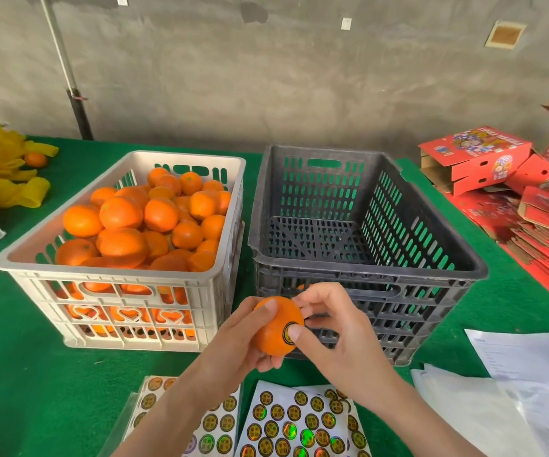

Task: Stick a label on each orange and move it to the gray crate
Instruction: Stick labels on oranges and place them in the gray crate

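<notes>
Labelling step. Left hand [246, 338] grips the orange [274, 324], fingers curled round it, just in front of the gray crate [381, 311]. Right hand [335, 328]: thumb presses the label [287, 333] down, fingers curled behind the fruit. Next, likely: lift it over the rim and set it inside.

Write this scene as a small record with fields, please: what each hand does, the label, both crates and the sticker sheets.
left hand: grips the orange from below and from its left side
right hand: thumb presses the label onto the orange
label: round, on the orange's side, partly under the thumb
white crate: on the left, full of oranges
gray crate: right of the white crate; visible floor bare
sticker sheets: on the green table, under the forearms
</notes>
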Demonstrator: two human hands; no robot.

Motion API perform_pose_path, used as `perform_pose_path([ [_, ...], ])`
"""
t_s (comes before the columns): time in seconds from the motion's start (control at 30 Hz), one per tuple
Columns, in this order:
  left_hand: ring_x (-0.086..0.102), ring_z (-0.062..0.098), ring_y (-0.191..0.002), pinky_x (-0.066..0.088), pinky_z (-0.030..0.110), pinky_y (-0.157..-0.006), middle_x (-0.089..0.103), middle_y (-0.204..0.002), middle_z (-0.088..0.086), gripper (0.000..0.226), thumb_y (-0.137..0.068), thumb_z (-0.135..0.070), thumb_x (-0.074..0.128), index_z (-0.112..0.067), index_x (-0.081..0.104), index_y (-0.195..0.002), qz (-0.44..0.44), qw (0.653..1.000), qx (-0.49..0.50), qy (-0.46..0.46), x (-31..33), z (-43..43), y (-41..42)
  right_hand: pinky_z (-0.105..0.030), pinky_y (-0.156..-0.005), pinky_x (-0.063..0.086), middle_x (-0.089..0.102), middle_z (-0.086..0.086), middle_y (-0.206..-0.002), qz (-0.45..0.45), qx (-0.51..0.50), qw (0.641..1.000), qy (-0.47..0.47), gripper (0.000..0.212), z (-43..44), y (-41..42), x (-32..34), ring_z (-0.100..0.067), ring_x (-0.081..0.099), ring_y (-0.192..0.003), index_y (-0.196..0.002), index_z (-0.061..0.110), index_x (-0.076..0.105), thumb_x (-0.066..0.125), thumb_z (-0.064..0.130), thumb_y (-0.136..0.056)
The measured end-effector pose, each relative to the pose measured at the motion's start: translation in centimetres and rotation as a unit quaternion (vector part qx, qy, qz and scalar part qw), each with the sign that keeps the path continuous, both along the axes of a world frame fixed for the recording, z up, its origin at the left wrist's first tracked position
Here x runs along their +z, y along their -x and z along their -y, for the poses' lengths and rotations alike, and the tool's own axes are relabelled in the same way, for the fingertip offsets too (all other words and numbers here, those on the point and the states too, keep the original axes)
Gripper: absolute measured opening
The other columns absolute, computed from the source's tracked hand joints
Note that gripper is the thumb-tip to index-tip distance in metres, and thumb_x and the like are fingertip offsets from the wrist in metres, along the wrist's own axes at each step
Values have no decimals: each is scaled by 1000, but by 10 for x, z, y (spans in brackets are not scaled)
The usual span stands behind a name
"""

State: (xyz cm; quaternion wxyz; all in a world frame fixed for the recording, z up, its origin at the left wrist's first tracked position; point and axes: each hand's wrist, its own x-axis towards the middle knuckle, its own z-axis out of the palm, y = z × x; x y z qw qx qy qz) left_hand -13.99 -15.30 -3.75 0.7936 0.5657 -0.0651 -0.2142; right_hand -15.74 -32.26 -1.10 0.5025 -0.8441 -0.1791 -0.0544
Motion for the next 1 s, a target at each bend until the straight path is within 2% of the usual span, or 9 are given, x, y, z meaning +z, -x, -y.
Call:
perform_pose_path([
  [0.2, 67, 25, -96, 56, 38, -80, 68, -108, 10, 67, -82, -68, 51, -15, 54, -124, 100, 995, 3, -24, 44, -10, -13, -16, -94, 44, 38, 35, -127, 64, 65, 992, 90, 80, -22, -20, 45, 8, 46, -116, -127, 62, 22, 70, 49, -65],
  [0.3, 68, 20, -91, 55, 26, -69, 66, -113, -3, 49, -89, -63, 34, -31, 53, -122, 249, 953, 108, -137, 75, -33, -47, -5, -78, 41, 45, 29, -113, 130, -8, 988, 88, 76, -22, -74, 75, 5, 50, -99, -122, 51, 31, 73, 46, -59],
  [0.4, 60, 25, -108, 49, 26, -82, 60, -115, -8, 24, -96, -31, 53, -26, 55, -119, 288, 857, 283, -319, 83, -82, -103, -22, -74, 39, 46, 6, -114, 48, -87, 968, 230, 67, -3, -160, 88, -15, 49, -101, -121, 26, 40, 81, 26, -68],
  [0.53, 43, 32, -127, 37, 40, -104, 53, -129, 13, 54, -81, -37, 70, -15, 53, -128, 178, 637, 127, -740, 63, -158, -152, -32, -69, 43, 46, -7, -94, -169, 28, 801, 573, 38, 27, -229, 48, -22, 48, -83, -102, 8, 49, 74, 8, -74],
  [0.6, 35, 29, -130, 31, 42, -107, 52, -127, 8, 60, -77, -45, 70, -20, 53, -128, 153, 557, 17, -816, 47, -177, -156, -29, -55, 40, 50, -9, -95, -237, 75, 681, 689, 30, 37, -238, 17, -20, 44, -72, -110, 0, 57, 64, 7, -82],
  [0.67, 27, 29, -132, 30, 44, -104, 46, -130, 6, 69, -76, -47, 70, -24, 43, -135, 165, 524, -11, -835, 30, -185, -158, -18, -49, 46, 48, -12, -126, -283, 99, 633, 714, 49, 47, -243, -5, -25, 53, -86, -138, 5, 43, 55, 8, -91],
  [0.83, 47, 35, -114, 47, 41, -91, 40, -124, 15, 48, -87, -23, 58, -21, 46, -133, 201, 546, 94, -808, 14, -181, -154, -40, -93, 51, 47, -11, -139, -403, 119, 658, 625, 53, 51, -246, -27, -33, 55, -118, -139, 15, 41, 62, 7, -90],
  [0.93, 48, 39, -105, 45, 39, -95, 36, -122, 18, 58, -73, -18, 77, -21, 55, -126, 200, 674, 197, -683, 18, -180, -148, -43, -102, 45, 35, -12, -149, -383, 117, 683, 611, 58, 45, -249, -24, -32, 46, -128, -142, 18, 36, 56, 0, -91],
  [1.0, 50, 34, -106, 44, 33, -89, 42, -123, 15, 60, -67, -13, 83, -25, 58, -120, 216, 743, 254, -580, 25, -171, -139, -39, -107, 38, 34, -11, -151, -280, 84, 760, 580, 62, 39, -248, -5, -29, 39, -135, -145, 13, 34, 60, 3, -89],
])
